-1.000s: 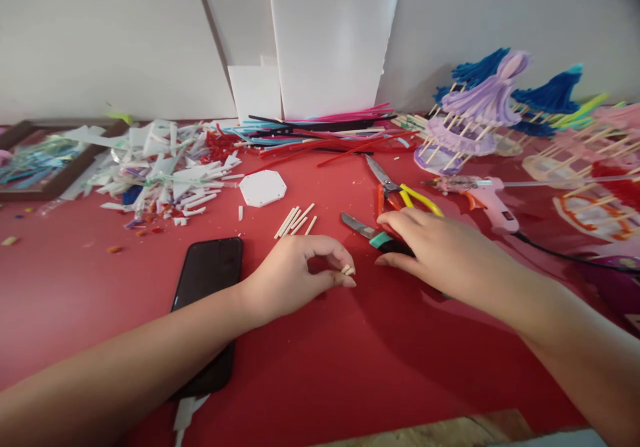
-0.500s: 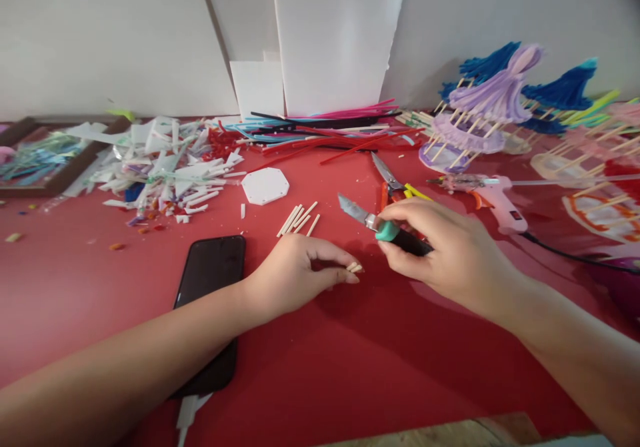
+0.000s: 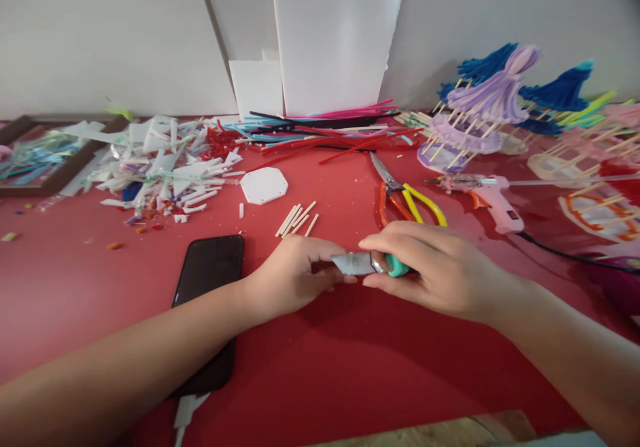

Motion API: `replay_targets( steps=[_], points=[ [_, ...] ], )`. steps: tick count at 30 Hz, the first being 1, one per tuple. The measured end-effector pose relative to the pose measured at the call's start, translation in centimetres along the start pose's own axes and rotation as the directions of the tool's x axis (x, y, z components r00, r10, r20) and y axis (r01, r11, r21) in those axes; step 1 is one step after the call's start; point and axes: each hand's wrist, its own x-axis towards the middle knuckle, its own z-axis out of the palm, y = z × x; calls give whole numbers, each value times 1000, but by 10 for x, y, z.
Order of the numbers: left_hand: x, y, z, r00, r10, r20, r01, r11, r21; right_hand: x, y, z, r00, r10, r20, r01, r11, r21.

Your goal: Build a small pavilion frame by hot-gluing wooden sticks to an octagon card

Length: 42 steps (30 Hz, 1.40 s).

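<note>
My right hand [image 3: 440, 267] is wrapped round the green and black handle of a utility knife [image 3: 355, 263]. The blade points left and lies across the fingertips of my left hand [image 3: 295, 277]. That hand is pinched; what sits between its fingertips is mostly hidden behind the blade. Several short wooden sticks [image 3: 296, 220] lie on the red table just beyond my left hand. Behind them is a white octagonal piece [image 3: 264, 186] with small holes near its edge.
A black phone [image 3: 210, 273] lies under my left forearm. Scissors [image 3: 390, 183] and a pink glue gun [image 3: 500, 200] lie beyond my right hand. Scraps [image 3: 165, 160] and coloured pipe cleaners [image 3: 320, 130] line the back; a purple carousel-like model [image 3: 475, 113] stands right.
My right hand has brought the knife down and left, so its blade now covers the short stick pieces seen earlier in my left fingertips. More of the scissors' handles shows. My left hand has barely moved.
</note>
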Motion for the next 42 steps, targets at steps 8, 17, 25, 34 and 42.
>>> replay_targets(
  steps=[8,17,25,34,42],
  points=[
    [2,4,2,1000,-9,-19,9,1000,-6,-1,-6,8,999,6,-35,-1,990,138],
    [1,3,2,999,48,9,-49,998,42,0,-9,11,994,105,22,-108,962,251],
    [1,6,2,1000,-25,18,25,1000,-7,-2,-10,5,991,121,64,-122,993,5],
    [1,3,1,997,43,61,-42,999,-15,3,-11,2,988,114,100,-98,983,-158],
    [3,1,0,996,52,72,-56,997,54,-1,-1,4,966,179,187,-161,981,-108]
  ],
)
